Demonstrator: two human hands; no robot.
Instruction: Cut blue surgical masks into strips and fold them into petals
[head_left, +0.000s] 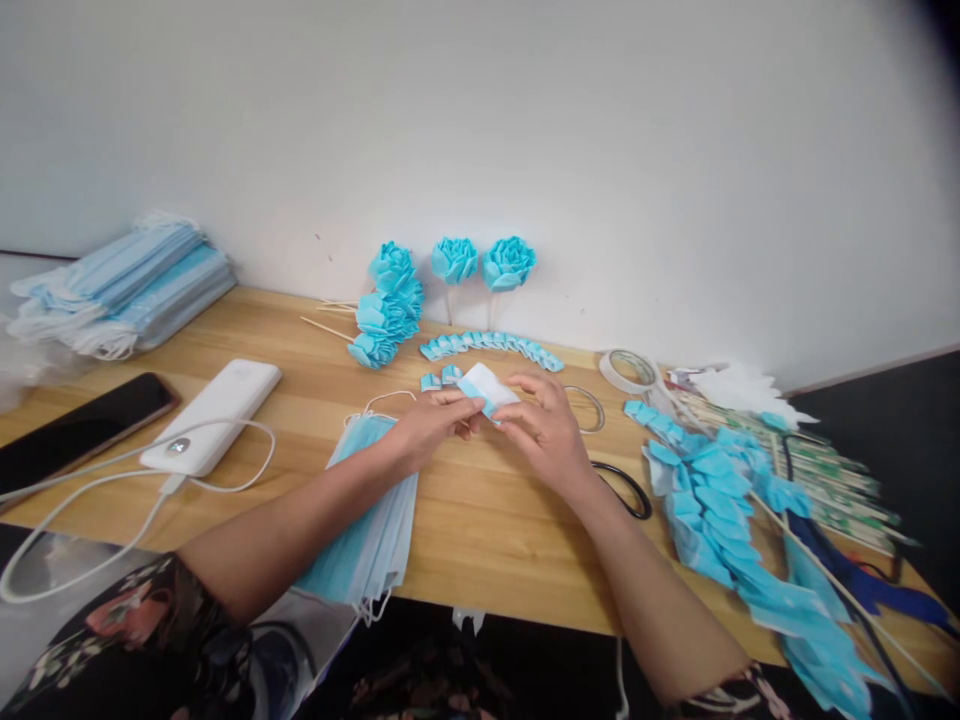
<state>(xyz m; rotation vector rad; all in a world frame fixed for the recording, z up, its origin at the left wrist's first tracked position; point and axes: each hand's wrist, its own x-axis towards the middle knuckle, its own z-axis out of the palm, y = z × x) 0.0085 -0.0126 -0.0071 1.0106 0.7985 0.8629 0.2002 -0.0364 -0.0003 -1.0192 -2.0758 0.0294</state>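
A small piece of blue and white mask fabric (491, 384) is held up between my two hands above the middle of the table. My left hand (435, 428) pinches its left lower edge between thumb and fingers. On the other side, my right hand (549, 430) grips the right edge with its fingertips. Just behind lie two small folded blue pieces (441, 379), and beyond them a curved row of similar folded pieces (491, 344). A stack of blue face masks (379, 500) rests under my left forearm.
Blue fabric roses on sticks (390, 310) lie at the back, with two more roses (508, 265) upright against the wall. Masks (142, 280), a phone (82, 425) and a white power bank (214, 415) are leftward. Blue strips (712, 510), tape (628, 370) and wrapped sticks (832, 480) are rightward.
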